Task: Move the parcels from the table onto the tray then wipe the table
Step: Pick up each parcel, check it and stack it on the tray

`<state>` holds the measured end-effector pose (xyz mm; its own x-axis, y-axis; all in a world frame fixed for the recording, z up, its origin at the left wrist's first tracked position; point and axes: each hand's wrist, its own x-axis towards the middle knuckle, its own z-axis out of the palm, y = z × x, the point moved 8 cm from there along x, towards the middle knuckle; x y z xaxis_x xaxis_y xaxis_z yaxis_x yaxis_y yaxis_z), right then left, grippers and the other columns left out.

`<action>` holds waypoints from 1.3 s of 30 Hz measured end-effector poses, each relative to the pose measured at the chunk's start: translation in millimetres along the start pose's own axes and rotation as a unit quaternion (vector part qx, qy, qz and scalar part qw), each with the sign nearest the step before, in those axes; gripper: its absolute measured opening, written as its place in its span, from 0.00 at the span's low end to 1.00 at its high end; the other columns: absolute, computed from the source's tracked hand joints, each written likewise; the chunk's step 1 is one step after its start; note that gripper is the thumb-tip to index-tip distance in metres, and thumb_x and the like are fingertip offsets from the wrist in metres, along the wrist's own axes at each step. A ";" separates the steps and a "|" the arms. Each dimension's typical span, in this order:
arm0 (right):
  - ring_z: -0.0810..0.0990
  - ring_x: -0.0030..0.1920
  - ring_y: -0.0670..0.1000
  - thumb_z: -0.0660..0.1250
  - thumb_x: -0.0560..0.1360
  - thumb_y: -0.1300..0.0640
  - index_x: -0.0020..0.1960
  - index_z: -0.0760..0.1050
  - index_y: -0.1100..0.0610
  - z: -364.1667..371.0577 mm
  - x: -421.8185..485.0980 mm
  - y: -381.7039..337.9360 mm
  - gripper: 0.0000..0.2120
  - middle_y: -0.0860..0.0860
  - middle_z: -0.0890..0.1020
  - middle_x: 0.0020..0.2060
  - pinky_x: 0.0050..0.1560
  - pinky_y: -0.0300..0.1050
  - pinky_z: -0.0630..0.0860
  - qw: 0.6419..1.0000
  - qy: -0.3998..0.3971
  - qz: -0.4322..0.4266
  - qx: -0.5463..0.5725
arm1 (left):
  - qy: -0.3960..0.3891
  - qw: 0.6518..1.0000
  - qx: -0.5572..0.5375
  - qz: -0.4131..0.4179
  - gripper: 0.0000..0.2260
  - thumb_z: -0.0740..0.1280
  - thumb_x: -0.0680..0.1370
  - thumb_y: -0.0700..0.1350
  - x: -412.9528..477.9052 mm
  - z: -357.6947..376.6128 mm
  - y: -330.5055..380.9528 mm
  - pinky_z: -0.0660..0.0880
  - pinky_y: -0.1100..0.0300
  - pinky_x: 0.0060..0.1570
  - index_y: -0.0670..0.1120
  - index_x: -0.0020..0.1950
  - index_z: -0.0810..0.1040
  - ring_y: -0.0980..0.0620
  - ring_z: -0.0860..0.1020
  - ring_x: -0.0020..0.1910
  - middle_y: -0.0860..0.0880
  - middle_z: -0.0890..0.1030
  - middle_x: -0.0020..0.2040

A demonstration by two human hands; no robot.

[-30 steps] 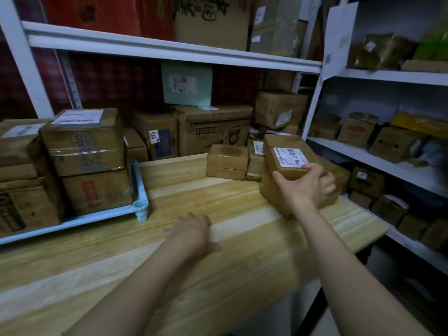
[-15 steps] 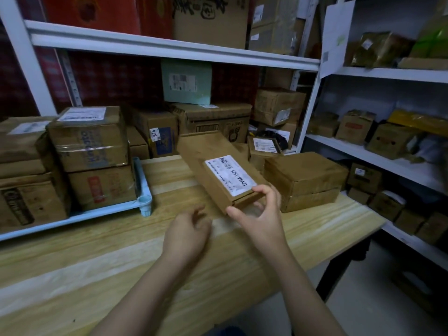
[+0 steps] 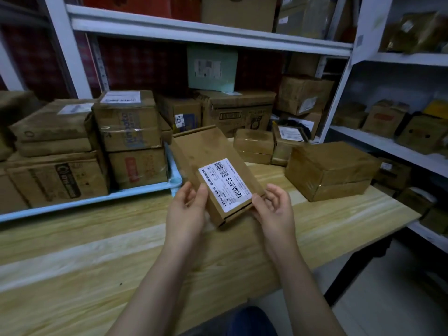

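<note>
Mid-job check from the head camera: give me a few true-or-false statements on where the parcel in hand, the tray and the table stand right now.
1. The left hand and the right hand both hold the flat parcel with the white label. True.
2. The blue tray carries stacked boxes. True.
3. The flat parcel lies on the blue tray. False: it is held above the table, right of the tray.
4. The table has no parcels on it. False: a large brown box rests at its right end.
5. The white label faces down. False: it faces up.
</note>
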<state>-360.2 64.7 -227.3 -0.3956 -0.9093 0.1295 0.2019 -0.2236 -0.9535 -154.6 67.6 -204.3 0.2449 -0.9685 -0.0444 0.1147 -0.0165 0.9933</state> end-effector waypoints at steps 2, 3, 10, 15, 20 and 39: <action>0.80 0.63 0.51 0.71 0.76 0.64 0.59 0.73 0.45 -0.5 -5.1 1.8 0.19 0.53 0.79 0.63 0.66 0.55 0.76 1.000 -0.003 0.011 0.002 | -0.016 1.000 -0.018 0.007 0.25 0.68 0.78 0.44 -4.0 1.0 1.3 0.76 0.65 0.56 0.44 0.74 0.67 0.55 0.79 0.58 0.49 0.78 0.64; 0.79 0.64 0.51 0.71 0.76 0.65 0.61 0.72 0.44 -1.1 -8.1 1.2 0.21 0.53 0.78 0.64 0.67 0.55 0.75 1.000 -0.006 0.013 0.000 | -0.023 1.000 -0.014 0.015 0.25 0.68 0.78 0.41 -5.3 1.3 2.6 0.77 0.70 0.50 0.43 0.74 0.67 0.57 0.80 0.55 0.49 0.79 0.63; 0.80 0.59 0.46 0.67 0.78 0.66 0.70 0.72 0.52 -14.2 -17.6 -8.9 0.22 0.49 0.79 0.60 0.60 0.45 0.78 0.999 0.018 0.025 0.016 | -0.062 0.997 -0.036 0.008 0.26 0.67 0.77 0.35 -10.3 0.9 3.8 0.77 0.64 0.50 0.48 0.74 0.67 0.63 0.77 0.52 0.53 0.77 0.63; 0.81 0.58 0.46 0.66 0.79 0.67 0.66 0.75 0.51 -17.3 -19.6 -15.1 0.19 0.49 0.81 0.56 0.62 0.47 0.76 0.999 0.036 0.019 0.033 | -0.079 0.995 -0.055 -0.022 0.27 0.63 0.78 0.30 -11.7 -1.1 3.1 0.78 0.63 0.48 0.47 0.75 0.65 0.56 0.79 0.56 0.52 0.76 0.66; 0.80 0.59 0.45 0.65 0.80 0.67 0.65 0.76 0.49 -13.3 -22.5 -21.3 0.18 0.46 0.81 0.56 0.65 0.49 0.76 0.999 0.032 0.015 0.008 | -0.089 0.994 -0.061 -0.009 0.26 0.62 0.78 0.29 -11.6 1.4 9.8 0.78 0.57 0.54 0.48 0.73 0.66 0.55 0.79 0.57 0.59 0.78 0.53; 0.82 0.58 0.51 0.57 0.83 0.47 0.68 0.76 0.48 -0.5 -25.9 -37.0 0.17 0.49 0.83 0.59 0.57 0.53 0.79 0.998 -0.035 0.043 -0.009 | -0.088 0.996 0.000 -0.021 0.18 0.57 0.81 0.36 -2.8 6.2 20.0 0.75 0.67 0.42 0.51 0.63 0.79 0.57 0.81 0.49 0.50 0.84 0.53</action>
<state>-357.9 96.8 -195.5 -0.3144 -0.9470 0.0658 0.2158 -0.1388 -0.9665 -158.9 68.4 -183.7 0.0682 -0.9954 -0.0675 0.1207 -0.0589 0.9909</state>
